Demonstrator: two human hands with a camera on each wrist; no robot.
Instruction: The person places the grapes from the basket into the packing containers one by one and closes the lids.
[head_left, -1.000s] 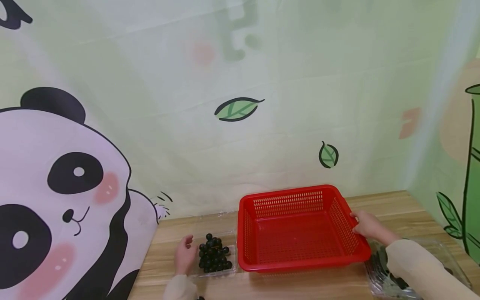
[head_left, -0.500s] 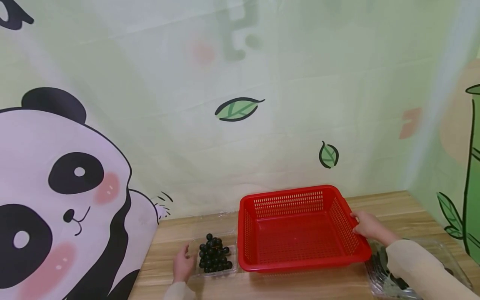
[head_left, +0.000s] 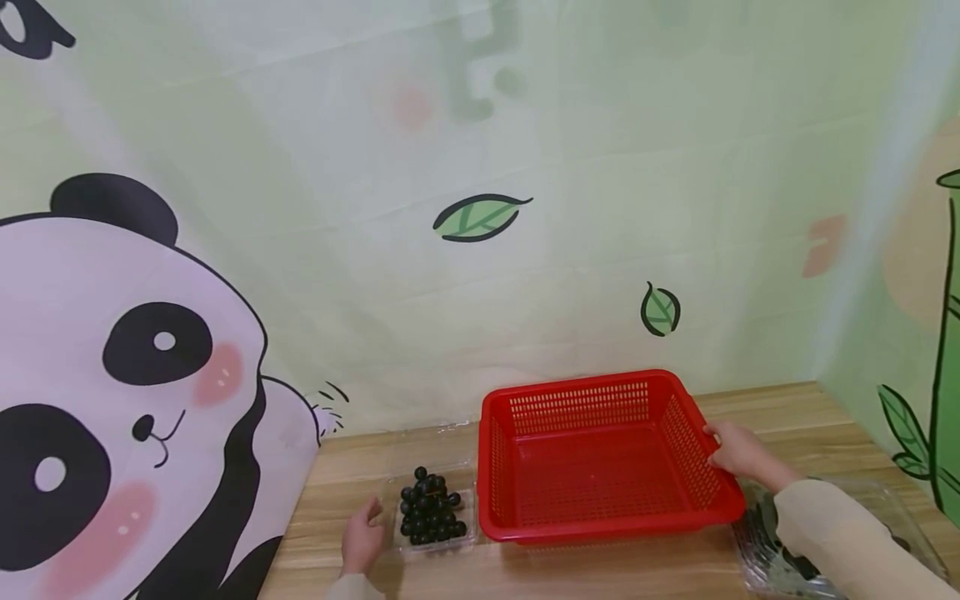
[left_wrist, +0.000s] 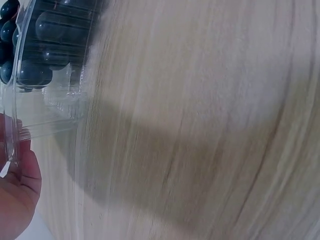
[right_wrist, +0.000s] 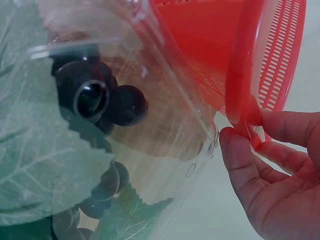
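My left hand (head_left: pixel 362 537) is at the left side of a small clear plastic box (head_left: pixel 472 533), and in the left wrist view its thumb and fingers (left_wrist: pixel 31 172) pinch the box's rim. Dark grapes (head_left: pixel 431 508) lie in a bunch inside the box, whose clear lid (head_left: pixel 438 446) stands folded back. A red plastic basket (head_left: pixel 592 527) with perforated walls stands right of the box. On its right rim is my right hand (head_left: pixel 742 454). The right wrist view shows that hand's thumb and fingers (right_wrist: pixel 240 155) pinching the red edge.
Below my right forearm sits a larger clear plastic container (head_left: pixel 911 525), with dark grapes (right_wrist: pixel 127 105) and green leaves (right_wrist: pixel 45 165) in it. The wooden tabletop (head_left: pixel 630 571) meets a printed backdrop (head_left: pixel 585 317) at the rear.
My left hand has moved a little down and left along the small box's side, and its fingers have closed on the rim. The right hand stays at the basket.
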